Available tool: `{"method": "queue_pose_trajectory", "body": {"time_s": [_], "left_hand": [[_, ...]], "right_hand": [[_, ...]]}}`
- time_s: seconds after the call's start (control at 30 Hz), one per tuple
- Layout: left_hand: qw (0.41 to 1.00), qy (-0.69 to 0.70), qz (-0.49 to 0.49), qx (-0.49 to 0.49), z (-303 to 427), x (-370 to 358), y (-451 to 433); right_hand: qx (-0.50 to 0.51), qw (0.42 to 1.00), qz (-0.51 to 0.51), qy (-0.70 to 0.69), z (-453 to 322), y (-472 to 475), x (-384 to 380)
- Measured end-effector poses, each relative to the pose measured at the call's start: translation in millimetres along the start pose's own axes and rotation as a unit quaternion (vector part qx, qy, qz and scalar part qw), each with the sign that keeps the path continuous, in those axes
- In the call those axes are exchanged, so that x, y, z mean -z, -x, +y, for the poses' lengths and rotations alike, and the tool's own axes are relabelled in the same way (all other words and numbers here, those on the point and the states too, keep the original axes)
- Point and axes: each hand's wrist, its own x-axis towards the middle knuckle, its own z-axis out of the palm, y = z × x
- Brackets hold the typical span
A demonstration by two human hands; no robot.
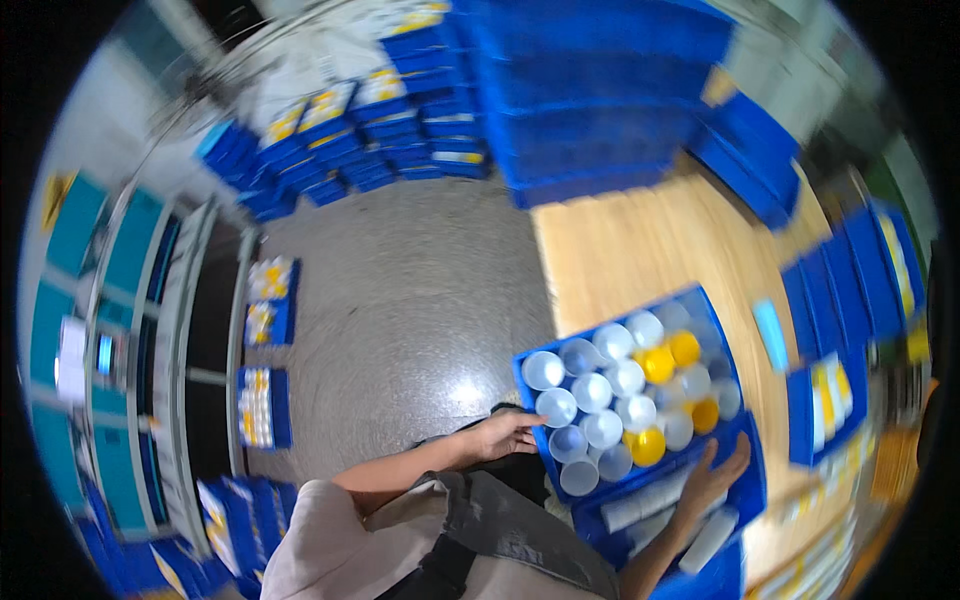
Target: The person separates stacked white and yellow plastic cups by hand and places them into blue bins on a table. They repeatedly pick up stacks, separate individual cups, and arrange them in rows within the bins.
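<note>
A blue plastic bin (pixel 628 484) is in front of me, tilted in the view, with its left side reaching past the table edge. Inside it are rows of translucent white plastic cups or tubes (pixel 592 393), with several yellow ones (pixel 647 448) among them. My left hand (pixel 510 435) grips the bin's left wall, thumb near the rim and fingers lower down. At the near right corner is my right hand (pixel 712 476), fingers spread; whether it grips the bin's edge is unclear. Beneath that hand a second blue bin (pixel 592 525) holds white cylinders (pixel 709 540).
The wooden table (pixel 622 255) carries a stack of blue bins (pixel 600 112) at the back and a light-blue object (pixel 770 335). More bins (pixel 832 292) line the right. Across the grey floor (pixel 390 300), filled bins (pixel 266 409) stand by a metal rack (pixel 195 375); stacked bins (pixel 360 142) stand farther back.
</note>
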Motion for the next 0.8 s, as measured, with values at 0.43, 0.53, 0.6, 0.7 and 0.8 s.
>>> {"method": "queue_pose_trajectory", "body": {"time_s": [0.43, 0.53, 0.6, 0.7, 0.8], "left_hand": [[0.662, -0.238, 0.646, -0.296, 157, 208, 174], [0.639, -0.228, 0.670, -0.303, 218, 270, 231], [0.581, -0.277, 0.675, -0.361, 241, 336, 254], [0.419, -0.309, 0.699, -0.491, 289, 370, 313], [0.434, -0.226, 0.588, -0.644, 363, 336, 395]], "right_hand": [[-0.064, 0.777, -0.601, -0.175, -244, -6, -200], [-0.153, 0.684, -0.663, -0.263, -338, 2, -259], [-0.186, 0.651, -0.679, -0.285, -409, 10, -289], [-0.190, 0.639, -0.700, -0.257, -480, 11, -332], [-0.203, 0.702, -0.644, -0.226, -563, 6, -332]]}}
